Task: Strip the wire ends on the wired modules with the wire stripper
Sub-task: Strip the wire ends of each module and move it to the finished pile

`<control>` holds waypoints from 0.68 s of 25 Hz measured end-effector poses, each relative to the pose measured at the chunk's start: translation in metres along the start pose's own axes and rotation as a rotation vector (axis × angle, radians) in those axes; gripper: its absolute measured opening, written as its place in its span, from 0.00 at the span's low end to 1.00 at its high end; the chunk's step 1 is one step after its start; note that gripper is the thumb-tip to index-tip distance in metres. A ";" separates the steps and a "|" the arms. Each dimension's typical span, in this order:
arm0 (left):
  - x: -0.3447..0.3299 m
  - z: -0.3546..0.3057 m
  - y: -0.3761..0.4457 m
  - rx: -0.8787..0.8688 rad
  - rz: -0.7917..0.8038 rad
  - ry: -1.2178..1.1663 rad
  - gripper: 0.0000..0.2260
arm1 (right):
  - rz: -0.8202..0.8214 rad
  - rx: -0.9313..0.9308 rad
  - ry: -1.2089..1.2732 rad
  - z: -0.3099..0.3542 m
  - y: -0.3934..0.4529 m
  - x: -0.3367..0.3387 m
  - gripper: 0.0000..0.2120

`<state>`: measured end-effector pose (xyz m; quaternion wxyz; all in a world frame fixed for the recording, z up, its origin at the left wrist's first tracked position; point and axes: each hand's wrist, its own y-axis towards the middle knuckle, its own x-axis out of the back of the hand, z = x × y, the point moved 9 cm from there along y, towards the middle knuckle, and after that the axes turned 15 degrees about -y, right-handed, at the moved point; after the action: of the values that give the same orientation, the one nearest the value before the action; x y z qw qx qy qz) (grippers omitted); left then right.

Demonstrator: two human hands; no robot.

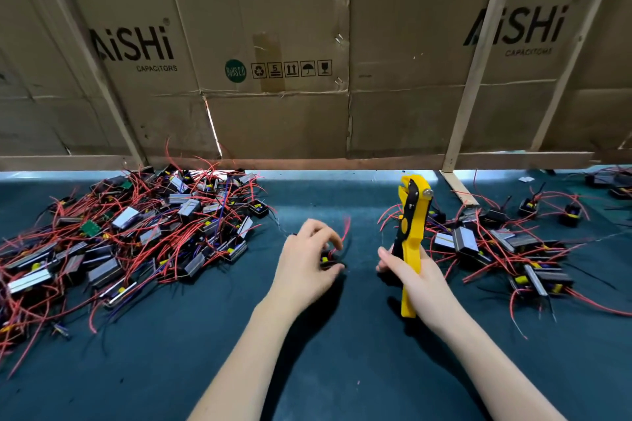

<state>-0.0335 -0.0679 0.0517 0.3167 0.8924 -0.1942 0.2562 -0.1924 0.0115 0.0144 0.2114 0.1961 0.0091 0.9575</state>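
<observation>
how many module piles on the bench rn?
2, plus one loose module held in the left hand. Big pile at left, smaller pile at right behind the wire stripper in the right hand. More may lie beyond the right edge.

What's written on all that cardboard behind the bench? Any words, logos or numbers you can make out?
"AiSHi CAPACITORS": left cardboard panel.
"AiSHi", with "CAPACITORS" blurred beneath: right cardboard panel.
"RoHS 2.0": green round mark.
"5": one of the handling symbols; the rest are pictograms.
Wire stripper and modules: no readable text.
</observation>
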 end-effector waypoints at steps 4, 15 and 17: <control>0.037 0.002 -0.006 -0.004 -0.346 0.000 0.10 | 0.024 -0.014 0.247 0.004 -0.002 -0.004 0.20; 0.044 0.056 -0.021 0.501 -0.401 0.132 0.11 | -0.084 0.134 0.209 0.013 -0.002 0.012 0.08; 0.039 0.059 -0.017 0.440 -0.372 -0.071 0.06 | -0.099 0.141 0.214 0.015 -0.003 0.014 0.07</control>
<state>0.0263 -0.1021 0.0267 0.1501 0.9683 0.0222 0.1985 -0.1972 0.0194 0.0332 0.2419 0.1064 0.1085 0.9583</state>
